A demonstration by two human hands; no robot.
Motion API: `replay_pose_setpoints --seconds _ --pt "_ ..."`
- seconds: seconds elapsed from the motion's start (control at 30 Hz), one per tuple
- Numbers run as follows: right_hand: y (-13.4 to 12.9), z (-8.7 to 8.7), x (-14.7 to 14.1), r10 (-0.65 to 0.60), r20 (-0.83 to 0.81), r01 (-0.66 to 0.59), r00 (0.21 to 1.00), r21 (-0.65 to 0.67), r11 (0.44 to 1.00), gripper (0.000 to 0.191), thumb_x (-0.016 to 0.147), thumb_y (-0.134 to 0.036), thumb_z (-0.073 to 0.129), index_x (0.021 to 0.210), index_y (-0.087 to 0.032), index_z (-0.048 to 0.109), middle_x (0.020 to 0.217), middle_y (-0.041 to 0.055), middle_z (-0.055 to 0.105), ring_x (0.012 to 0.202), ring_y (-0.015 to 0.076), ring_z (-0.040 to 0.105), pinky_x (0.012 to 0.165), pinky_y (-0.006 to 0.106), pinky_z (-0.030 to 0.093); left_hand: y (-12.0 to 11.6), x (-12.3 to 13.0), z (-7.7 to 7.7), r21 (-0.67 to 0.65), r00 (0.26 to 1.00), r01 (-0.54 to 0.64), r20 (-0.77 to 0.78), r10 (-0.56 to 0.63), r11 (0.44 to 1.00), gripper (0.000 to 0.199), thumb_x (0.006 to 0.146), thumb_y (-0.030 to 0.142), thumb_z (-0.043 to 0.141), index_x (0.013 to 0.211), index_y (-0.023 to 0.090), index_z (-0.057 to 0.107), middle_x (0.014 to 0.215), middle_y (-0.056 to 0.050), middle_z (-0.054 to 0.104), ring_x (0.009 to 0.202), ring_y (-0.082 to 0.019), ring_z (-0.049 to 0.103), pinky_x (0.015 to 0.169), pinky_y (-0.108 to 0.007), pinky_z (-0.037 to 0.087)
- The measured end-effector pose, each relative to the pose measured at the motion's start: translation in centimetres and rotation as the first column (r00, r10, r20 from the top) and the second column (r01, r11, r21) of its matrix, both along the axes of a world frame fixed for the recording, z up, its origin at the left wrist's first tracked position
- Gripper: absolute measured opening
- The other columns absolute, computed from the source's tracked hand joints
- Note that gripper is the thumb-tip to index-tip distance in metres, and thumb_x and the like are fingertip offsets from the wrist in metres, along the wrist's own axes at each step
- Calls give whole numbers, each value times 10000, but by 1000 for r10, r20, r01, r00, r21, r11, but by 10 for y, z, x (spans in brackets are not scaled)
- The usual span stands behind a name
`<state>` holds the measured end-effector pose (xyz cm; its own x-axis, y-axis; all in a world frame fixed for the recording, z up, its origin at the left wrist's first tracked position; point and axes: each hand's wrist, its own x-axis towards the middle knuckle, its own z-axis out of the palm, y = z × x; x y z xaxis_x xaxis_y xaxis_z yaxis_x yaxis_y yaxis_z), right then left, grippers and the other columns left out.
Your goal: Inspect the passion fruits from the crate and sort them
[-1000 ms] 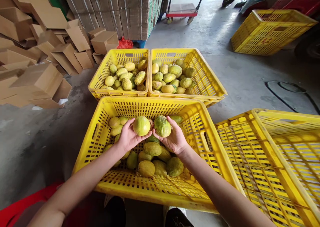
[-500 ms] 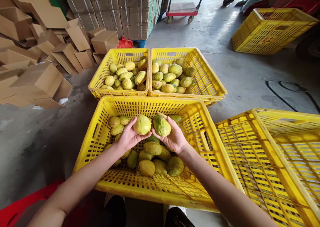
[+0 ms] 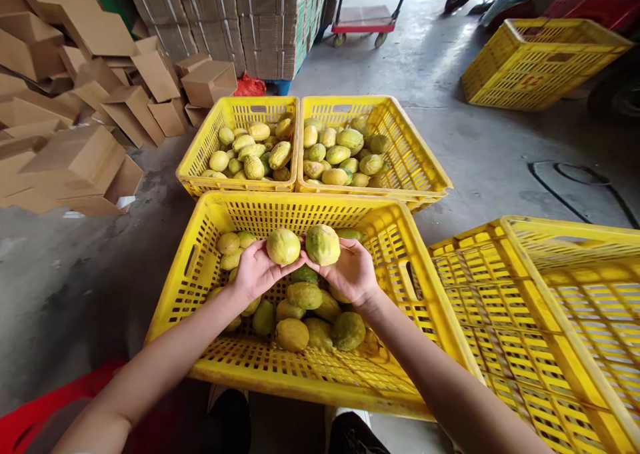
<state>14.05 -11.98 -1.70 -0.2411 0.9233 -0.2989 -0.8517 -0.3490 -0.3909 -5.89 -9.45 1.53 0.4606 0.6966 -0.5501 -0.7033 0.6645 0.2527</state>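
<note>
Head view, read from the left edge of the frame to the right. Upper left: a heap of loose cardboard boxes point(image 3: 75, 107) on the concrete floor point(image 3: 75, 274), with stacked flat cartons point(image 3: 240, 21) behind them at top centre. Lower left corner: a red surface point(image 3: 35, 417), partly cut off by the frame. Centre: the nearest yellow crate point(image 3: 180, 287), slotted and open-topped, holding a loose layer of yellow-green fruit point(image 3: 305, 321). My left hand point(image 3: 257, 271) is over this crate, palm up, fingers closed around a pale yellow fruit point(image 3: 283, 246). Just beside it my right hand point(image 3: 353, 271) grips a greener fruit point(image 3: 323, 244) in the same way. The two fruits are held side by side above the pile, nearly touching; whether they touch I cannot tell. Above centre: two further crates side by side, the left rear crate point(image 3: 197, 161) and the right rear crate point(image 3: 425, 167), each part-filled with similar fruit. Top centre: a red-framed trolley point(image 3: 365, 24). Lower right: a stack of yellow crates point(image 3: 550, 294), nested, just beside the nearest crate. Upper right: a tilted yellow crate point(image 3: 540, 61) well apart from the rest, and a black cable point(image 3: 575, 181) on the floor.
</note>
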Motion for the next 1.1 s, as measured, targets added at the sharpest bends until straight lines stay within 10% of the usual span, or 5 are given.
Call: replay_pose_setpoints --seconds 0.5,0.8,1.1 --pt "0 -5 -5 -9 -10 8 1000 -105 994 163 940 -334 764 1038 -238 675 978 15 817 856 171 791 726 275 696 -1 3 -3 -10 990 120 -71 -121 993 372 1095 297 496 1411 125 590 1218 -191 743 1014 -306 771 818 -398 664" --pt "2 2 -6 -7 -32 4 999 -95 995 287 863 -275 565 1105 -191 694 1027 110 815 1051 301 785 949 543 676 2 1 -2 -34 1000 -15 -28 14 999 464 1094 240 369 1519 153 534 1149 -163 765 934 -270 783 818 -418 679" --pt "1 1 -5 28 -36 -34 999 -153 988 182 904 -326 743 1023 -207 674 904 74 791 785 188 772 720 264 696 0 2 3 -74 995 96 -32 -99 993 480 1142 380 371 1459 68 552 1089 -218 751 886 -270 781 714 -321 675"
